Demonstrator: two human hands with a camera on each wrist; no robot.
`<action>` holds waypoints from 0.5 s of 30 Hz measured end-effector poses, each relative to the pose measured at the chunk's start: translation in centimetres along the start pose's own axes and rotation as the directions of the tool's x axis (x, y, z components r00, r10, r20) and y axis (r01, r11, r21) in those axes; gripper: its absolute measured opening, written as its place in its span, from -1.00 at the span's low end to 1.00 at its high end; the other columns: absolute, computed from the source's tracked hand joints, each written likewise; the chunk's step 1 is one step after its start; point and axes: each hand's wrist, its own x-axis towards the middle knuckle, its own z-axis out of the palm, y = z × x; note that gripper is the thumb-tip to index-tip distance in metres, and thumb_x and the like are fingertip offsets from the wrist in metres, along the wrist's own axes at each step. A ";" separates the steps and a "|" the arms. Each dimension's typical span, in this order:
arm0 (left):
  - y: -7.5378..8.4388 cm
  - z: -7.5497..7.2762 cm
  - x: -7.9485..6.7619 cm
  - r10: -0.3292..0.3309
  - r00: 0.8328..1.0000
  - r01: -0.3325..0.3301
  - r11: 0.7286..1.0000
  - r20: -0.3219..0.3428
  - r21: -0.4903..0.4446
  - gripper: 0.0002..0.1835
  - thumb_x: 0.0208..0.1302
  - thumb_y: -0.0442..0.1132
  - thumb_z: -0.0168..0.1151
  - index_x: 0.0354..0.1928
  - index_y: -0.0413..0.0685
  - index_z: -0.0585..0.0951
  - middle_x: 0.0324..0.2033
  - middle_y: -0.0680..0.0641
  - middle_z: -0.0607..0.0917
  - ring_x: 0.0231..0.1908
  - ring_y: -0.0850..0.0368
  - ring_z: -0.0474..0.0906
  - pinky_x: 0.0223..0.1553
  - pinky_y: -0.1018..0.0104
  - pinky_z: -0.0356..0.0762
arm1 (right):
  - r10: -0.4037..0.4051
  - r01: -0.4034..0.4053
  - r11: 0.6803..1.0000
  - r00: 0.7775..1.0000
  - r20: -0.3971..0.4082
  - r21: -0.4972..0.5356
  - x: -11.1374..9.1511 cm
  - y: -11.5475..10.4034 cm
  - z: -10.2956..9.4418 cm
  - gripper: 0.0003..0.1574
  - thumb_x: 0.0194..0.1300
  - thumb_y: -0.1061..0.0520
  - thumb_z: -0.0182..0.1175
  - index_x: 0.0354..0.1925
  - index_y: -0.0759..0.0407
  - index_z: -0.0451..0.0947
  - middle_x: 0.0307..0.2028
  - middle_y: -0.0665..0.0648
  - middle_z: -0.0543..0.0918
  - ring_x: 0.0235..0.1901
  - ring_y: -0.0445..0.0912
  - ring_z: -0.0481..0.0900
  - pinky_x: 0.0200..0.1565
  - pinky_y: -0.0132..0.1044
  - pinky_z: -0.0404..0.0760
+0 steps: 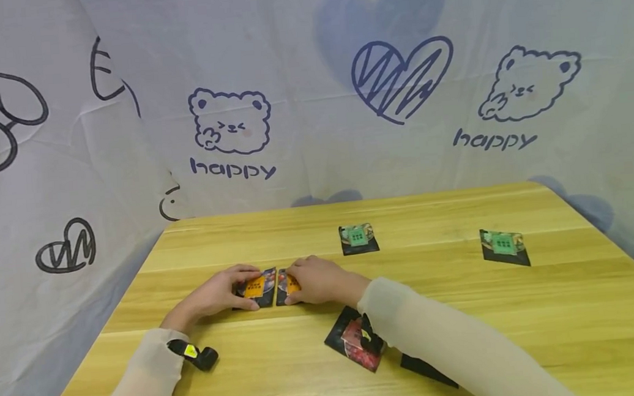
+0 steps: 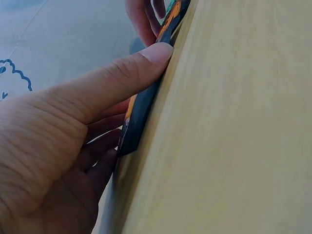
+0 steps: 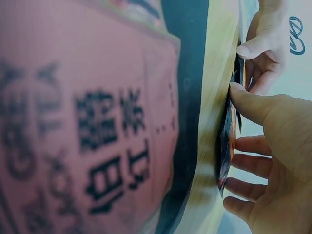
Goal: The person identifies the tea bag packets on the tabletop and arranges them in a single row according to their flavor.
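Note:
Two black tea packets with orange labels lie side by side on the table, a narrow gap between them. My left hand (image 1: 219,292) holds the left orange-labelled packet (image 1: 268,287), thumb on its near edge and fingers at the far side. The right orange-labelled packet (image 1: 282,289) is held the same way by my right hand (image 1: 320,280), which covers much of it. Seen edge-on in the left wrist view, the left packet (image 2: 141,117) sits close over the wood. In the right wrist view the right packet (image 3: 227,141) runs between thumb and fingertips.
A pink-labelled black tea packet (image 1: 355,345) lies beneath my right wrist, with a dark packet (image 1: 428,371) partly hidden by the sleeve. Two green-labelled packets lie farther back, one in the middle (image 1: 358,238) and one at right (image 1: 504,246). A printed cloth (image 1: 310,100) hangs behind the table.

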 end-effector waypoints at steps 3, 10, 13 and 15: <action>-0.1 0.1 0.0 -0.003 1.000 0.003 1.000 -0.003 0.000 -0.15 0.04 0.11 0.49 0.34 -0.14 0.46 0.32 -0.15 0.38 0.31 -0.18 0.27 0.25 -0.11 0.27 | 0.002 -0.002 1.000 1.000 0.006 0.001 0.0 -0.1 0.0 -0.10 0.32 -0.41 0.09 0.43 0.02 0.30 0.36 0.07 0.36 0.31 0.04 0.32 0.29 -0.11 0.32; -0.2 0.2 0.0 -0.001 1.000 0.001 1.000 -0.005 0.004 -0.14 0.04 0.13 0.49 0.34 -0.12 0.46 0.32 -0.14 0.38 0.30 -0.17 0.28 0.25 -0.10 0.28 | 0.007 -0.007 1.000 1.000 0.009 -0.003 -0.2 -0.2 -0.3 -0.10 0.31 -0.42 0.09 0.43 0.01 0.31 0.36 0.07 0.35 0.31 0.04 0.32 0.29 -0.11 0.32; -0.3 0.1 -0.1 -0.002 1.000 0.002 1.000 -0.004 -0.002 -0.14 0.04 0.14 0.49 0.34 -0.12 0.46 0.32 -0.14 0.38 0.30 -0.17 0.28 0.25 -0.11 0.27 | -0.005 0.006 1.000 1.000 -0.005 0.001 -0.4 -0.2 -0.5 -0.10 0.31 -0.43 0.09 0.41 0.02 0.33 0.35 0.07 0.36 0.30 0.05 0.33 0.28 -0.10 0.33; -0.2 0.1 -0.1 -0.001 1.000 0.001 1.000 -0.003 -0.005 -0.14 0.04 0.14 0.48 0.35 -0.12 0.46 0.32 -0.14 0.38 0.31 -0.18 0.27 0.25 -0.12 0.26 | -0.017 0.017 1.000 1.000 -0.021 0.004 -0.6 0.0 -0.7 -0.11 0.31 -0.43 0.09 0.40 0.01 0.34 0.35 0.08 0.36 0.30 0.06 0.34 0.28 -0.09 0.33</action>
